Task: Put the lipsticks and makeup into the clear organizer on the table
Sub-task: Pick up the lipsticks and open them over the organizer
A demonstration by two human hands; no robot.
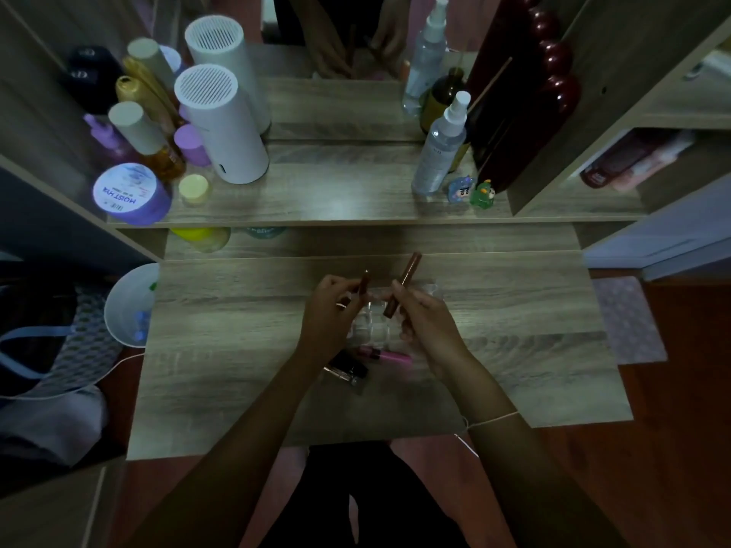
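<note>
A clear organizer (pixel 374 324) with round slots stands mid-table, partly hidden behind both hands. My left hand (pixel 328 310) holds a short dark red lipstick (pixel 364 282) upright above the organizer's left side. My right hand (pixel 423 314) grips a longer brown lipstick tube (pixel 402 284), tilted over the organizer. On the table just in front of the organizer lie a pink lip gloss (pixel 389 355) and a black makeup case (pixel 350 367).
A raised shelf behind carries a white cylinder (pixel 219 124), a purple jar (pixel 130 193), spray bottles (pixel 439 146), small figurines (pixel 472 189) and a mirror. A white bin (pixel 128 306) sits left of the table.
</note>
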